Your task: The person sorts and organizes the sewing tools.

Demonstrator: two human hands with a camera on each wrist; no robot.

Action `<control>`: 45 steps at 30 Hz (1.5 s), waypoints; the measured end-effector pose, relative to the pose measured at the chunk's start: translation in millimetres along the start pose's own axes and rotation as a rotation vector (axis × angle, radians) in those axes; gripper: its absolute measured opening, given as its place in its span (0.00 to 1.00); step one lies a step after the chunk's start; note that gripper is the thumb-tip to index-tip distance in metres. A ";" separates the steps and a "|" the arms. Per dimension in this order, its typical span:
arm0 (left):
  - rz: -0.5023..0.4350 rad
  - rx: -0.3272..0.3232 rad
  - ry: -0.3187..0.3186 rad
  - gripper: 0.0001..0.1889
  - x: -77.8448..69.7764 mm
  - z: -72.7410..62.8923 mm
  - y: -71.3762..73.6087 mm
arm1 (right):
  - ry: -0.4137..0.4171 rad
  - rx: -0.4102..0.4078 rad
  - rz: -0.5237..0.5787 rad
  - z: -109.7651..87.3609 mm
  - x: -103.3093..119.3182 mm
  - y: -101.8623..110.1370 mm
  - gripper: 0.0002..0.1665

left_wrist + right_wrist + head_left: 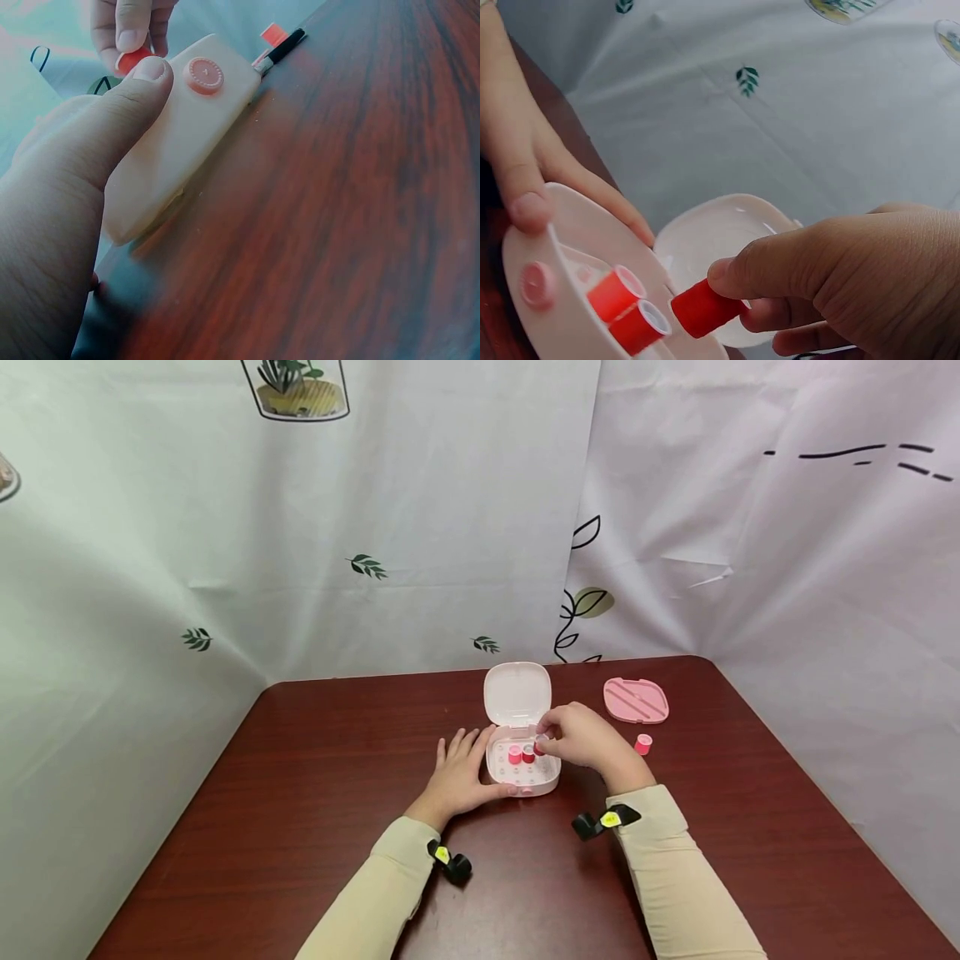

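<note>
A small pale pink box (525, 783) stands on the table with its white lid (517, 693) raised at the back. Inside, over a base with small pegs, a bright pink thread spool (616, 292) and a red thread spool (640, 326) stand side by side. My right hand (588, 743) pinches another red thread spool (703, 309) between thumb and fingers, just right of those two. Whether its lower end touches the base cannot be told. Along the box's left side lies my left hand (459, 777), fingers spread and straight, thumb at the front rim.
Right of the box, a pink spool (642, 744) stands on the dark wooden table (337, 760). Behind it lies a flat pink tray-like piece (636, 701) with a diagonal bar. A printed white cloth (450, 510) hangs behind the table and along its sides.
</note>
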State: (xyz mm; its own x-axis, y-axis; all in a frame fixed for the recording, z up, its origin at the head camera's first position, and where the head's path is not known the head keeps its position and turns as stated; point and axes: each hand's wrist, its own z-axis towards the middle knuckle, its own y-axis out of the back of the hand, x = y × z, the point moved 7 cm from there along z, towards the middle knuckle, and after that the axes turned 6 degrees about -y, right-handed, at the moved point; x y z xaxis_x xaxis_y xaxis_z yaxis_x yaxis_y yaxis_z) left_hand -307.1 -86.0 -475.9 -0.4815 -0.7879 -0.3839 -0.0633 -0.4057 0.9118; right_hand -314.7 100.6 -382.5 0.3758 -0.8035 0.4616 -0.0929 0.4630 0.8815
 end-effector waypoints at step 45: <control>-0.008 -0.011 -0.017 0.59 0.4 0.4 0.4 | 0.167 -0.029 -0.243 7.4 30.2 -46.5 0.06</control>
State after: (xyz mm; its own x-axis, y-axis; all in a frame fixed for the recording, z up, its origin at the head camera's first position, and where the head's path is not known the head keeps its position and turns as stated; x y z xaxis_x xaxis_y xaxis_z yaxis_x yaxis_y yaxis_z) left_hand -307.7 -86.3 -475.6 -0.4956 -0.7766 -0.3890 -0.0578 -0.4174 0.9069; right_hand -305.8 52.0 -408.9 0.5307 -0.8206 0.2120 0.0441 0.2766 0.9600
